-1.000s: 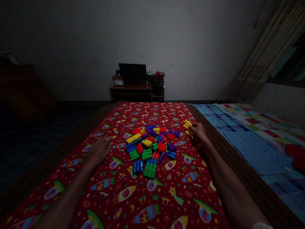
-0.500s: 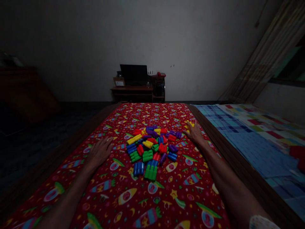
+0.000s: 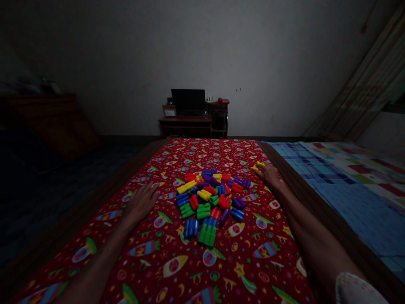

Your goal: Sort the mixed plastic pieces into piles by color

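Bedsheet gap [image 3: 166,219] between left hand [image 3: 142,202], block pile [image 3: 205,198]; wooden rail [image 3: 308,207] right of right hand [image 3: 268,175].

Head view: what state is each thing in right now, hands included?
left hand, flat on the sheet, palm down, empty
right hand, fingers at a yellow plastic block, grip unclear
plastic block pile, loose, mixed colours, unsorted
red printed bedsheet, spread flat under the blocks
black monitor, screen dark
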The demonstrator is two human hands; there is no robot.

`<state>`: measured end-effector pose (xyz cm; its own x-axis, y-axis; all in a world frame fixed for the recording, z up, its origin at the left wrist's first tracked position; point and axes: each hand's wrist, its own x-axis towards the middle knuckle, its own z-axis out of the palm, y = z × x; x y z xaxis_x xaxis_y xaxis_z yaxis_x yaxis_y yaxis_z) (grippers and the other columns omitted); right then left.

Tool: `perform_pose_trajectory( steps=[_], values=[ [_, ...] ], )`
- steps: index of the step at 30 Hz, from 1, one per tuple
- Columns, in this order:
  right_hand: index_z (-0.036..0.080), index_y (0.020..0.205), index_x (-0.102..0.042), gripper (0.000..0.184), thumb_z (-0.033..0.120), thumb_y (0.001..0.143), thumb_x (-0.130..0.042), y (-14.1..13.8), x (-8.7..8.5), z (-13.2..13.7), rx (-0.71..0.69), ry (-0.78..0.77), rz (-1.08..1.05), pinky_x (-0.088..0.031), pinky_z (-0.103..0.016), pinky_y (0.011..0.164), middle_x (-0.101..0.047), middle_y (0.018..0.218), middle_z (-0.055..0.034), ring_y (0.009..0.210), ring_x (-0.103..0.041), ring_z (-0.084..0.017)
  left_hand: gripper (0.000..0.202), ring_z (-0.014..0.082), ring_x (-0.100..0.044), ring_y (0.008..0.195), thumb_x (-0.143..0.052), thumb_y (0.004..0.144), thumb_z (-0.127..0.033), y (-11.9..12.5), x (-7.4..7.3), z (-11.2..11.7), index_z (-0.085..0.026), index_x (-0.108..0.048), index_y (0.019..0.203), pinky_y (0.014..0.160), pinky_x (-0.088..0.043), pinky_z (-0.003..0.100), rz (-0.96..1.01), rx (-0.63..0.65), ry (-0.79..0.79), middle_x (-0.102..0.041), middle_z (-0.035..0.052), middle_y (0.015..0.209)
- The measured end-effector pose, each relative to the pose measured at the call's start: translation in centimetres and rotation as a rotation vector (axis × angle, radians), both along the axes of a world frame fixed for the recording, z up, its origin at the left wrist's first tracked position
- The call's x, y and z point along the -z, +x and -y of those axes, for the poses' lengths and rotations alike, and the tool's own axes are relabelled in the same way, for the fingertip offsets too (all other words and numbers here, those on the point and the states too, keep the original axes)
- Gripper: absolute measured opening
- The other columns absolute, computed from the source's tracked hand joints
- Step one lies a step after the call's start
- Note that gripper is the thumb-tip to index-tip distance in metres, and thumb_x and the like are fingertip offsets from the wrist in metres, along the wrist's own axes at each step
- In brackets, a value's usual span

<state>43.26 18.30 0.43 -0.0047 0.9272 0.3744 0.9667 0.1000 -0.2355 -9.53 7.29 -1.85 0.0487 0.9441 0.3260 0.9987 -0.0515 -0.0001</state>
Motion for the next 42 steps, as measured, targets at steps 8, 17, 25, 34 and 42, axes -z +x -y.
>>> perform_pose_trajectory(
  steps=[8,17,25,34,42],
  values=[
    [0.019,0.120,-0.065,0.036,0.028,0.091,-0.047,-8.8,-4.7,2.8,-0.434,0.116,-0.187,-0.045,-0.039,0.092,-0.068,0.114,-0.0128,0.105,-0.061,-0.025,0.051,0.0280,-0.042,0.134,-0.028,0.094,-0.036,0.4,-0.5,0.0,-0.019,-0.052,0.136,0.109,-0.034,0.046,0.029,-0.024,-0.025,-0.052,0.0105,0.142],
    [0.013,0.107,-0.071,0.036,0.005,0.076,-0.054,-15.2,-3.9,3.7,-0.747,-0.073,-0.137,-0.048,-0.026,0.077,-0.073,0.100,-0.0100,0.087,-0.066,-0.018,0.052,0.0272,-0.044,0.132,-0.028,0.093,-0.035,0.5,-0.5,0.0,-0.018,-0.052,0.136,0.109,-0.034,0.044,-0.011,-0.034,-0.042,-0.052,0.0102,0.142],
    [0.016,0.103,-0.073,0.032,0.018,0.081,-0.050,-4.8,-4.0,2.2,-0.143,0.200,-0.334,-0.050,-0.035,0.083,-0.074,0.099,-0.0105,0.090,-0.067,-0.023,0.056,0.0281,-0.043,0.134,-0.023,0.095,-0.039,-0.4,0.4,-0.5,-0.015,-0.049,0.138,0.109,-0.033,0.043,-0.017,-0.002,-0.028,-0.050,0.0127,0.144],
    [0.015,0.106,-0.073,0.032,0.018,0.083,-0.050,-5.9,-6.2,3.0,-0.122,0.240,-0.347,-0.048,-0.039,0.091,-0.073,0.106,-0.0134,0.099,-0.066,-0.026,0.054,0.0273,-0.043,0.134,-0.025,0.094,-0.037,-0.3,0.3,-0.4,-0.016,-0.051,0.137,0.110,-0.033,0.044,-0.006,0.014,-0.016,-0.052,0.0123,0.141],
    [0.019,0.100,-0.073,0.021,0.018,0.082,-0.061,-19.0,-7.5,8.3,-1.006,-0.199,-0.168,-0.046,-0.022,0.070,-0.073,0.089,-0.0039,0.081,-0.065,-0.016,0.052,0.0284,-0.044,0.133,-0.028,0.093,-0.035,0.5,-0.6,0.1,-0.017,-0.051,0.136,0.109,-0.034,0.044,0.007,-0.019,-0.040,-0.050,0.0118,0.143]
  ],
)
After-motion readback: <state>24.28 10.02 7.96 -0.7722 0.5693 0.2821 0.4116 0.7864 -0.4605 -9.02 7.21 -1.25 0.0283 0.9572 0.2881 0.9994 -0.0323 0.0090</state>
